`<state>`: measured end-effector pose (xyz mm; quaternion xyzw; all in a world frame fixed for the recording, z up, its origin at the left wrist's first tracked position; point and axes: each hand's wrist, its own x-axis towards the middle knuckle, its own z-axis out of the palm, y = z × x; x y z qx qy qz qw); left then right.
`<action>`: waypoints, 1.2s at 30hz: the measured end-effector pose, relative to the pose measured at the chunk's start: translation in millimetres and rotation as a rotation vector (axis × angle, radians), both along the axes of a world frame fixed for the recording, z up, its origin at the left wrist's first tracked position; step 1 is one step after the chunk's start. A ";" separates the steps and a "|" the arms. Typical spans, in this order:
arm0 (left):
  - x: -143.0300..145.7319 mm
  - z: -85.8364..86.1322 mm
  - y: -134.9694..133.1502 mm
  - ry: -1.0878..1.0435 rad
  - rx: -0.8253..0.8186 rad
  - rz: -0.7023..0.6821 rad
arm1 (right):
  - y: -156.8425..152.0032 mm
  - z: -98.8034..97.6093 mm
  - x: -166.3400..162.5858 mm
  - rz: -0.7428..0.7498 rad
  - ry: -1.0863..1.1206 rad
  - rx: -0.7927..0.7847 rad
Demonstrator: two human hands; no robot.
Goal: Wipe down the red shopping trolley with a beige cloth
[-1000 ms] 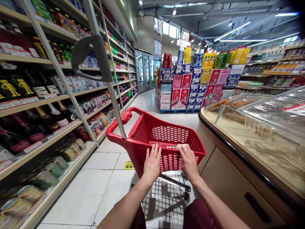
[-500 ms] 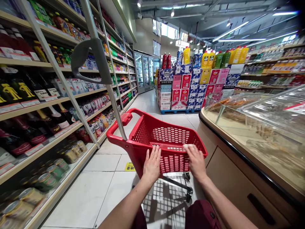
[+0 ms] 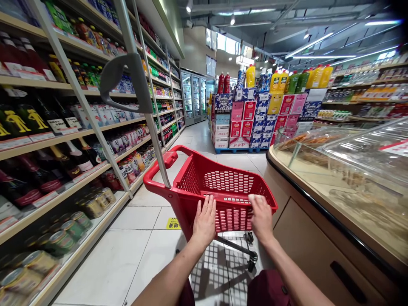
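Note:
A red plastic shopping cart (image 3: 229, 174) with perforated sides stands side-on before me, its basket holding nothing I can see. My left hand (image 3: 205, 217) lies on the near side wall, fingers straight and pointing up to the rim. Farther right, my right hand (image 3: 262, 217) rests at the same rim near the corner, fingers loosely bent and reaching over the edge; their tips are partly hidden. Neither hand is wrapped round the cart. At the cart's left end a metal pole (image 3: 160, 151) rises with a grey loop handle (image 3: 143, 91), which neither hand touches.
Shelves (image 3: 86, 140) of bottles and cans run along the left. A glass-topped counter (image 3: 318, 199) stands close on the right. Ahead are stacked drink boxes (image 3: 242, 123) on a blue pallet and glass-door fridges (image 3: 193, 95). A yellow floor sticker (image 3: 174, 223) lies on the tiles.
My right hand has shifted slightly right, its fingers a little more bent together. The left hand stays on the side wall. The cart keeps almost the same place in view.

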<state>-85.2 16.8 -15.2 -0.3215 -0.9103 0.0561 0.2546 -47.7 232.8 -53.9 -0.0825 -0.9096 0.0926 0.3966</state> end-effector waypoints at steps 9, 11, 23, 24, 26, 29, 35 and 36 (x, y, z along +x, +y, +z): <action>0.0 1.2 -0.9 0.004 -0.011 -0.016 | 3.3 -2.9 -2.7 -0.058 -0.027 0.010; 0.2 1.0 -0.7 0.006 -0.004 -0.006 | -4.0 -2.4 -3.9 0.080 -0.031 0.072; 0.2 -0.5 -0.2 0.015 0.006 -0.001 | 3.9 -7.6 -3.9 0.129 -0.022 0.111; 0.0 -0.1 -0.4 0.018 0.004 -0.002 | -0.1 -6.0 -4.9 0.193 -0.032 0.145; -0.1 1.0 -0.8 0.016 -0.006 -0.010 | 0.8 -3.7 -4.9 0.184 -0.047 0.147; 1.9 2.9 -0.6 -0.007 -0.019 -0.021 | 12.2 -4.0 -3.1 -0.031 0.000 0.015; 5.4 14.9 2.7 -0.065 -0.004 -0.009 | -32.9 6.5 -17.0 0.224 -0.004 -0.079; 4.5 17.5 6.2 -0.071 0.005 -0.031 | -43.4 11.3 -21.2 0.247 0.005 -0.148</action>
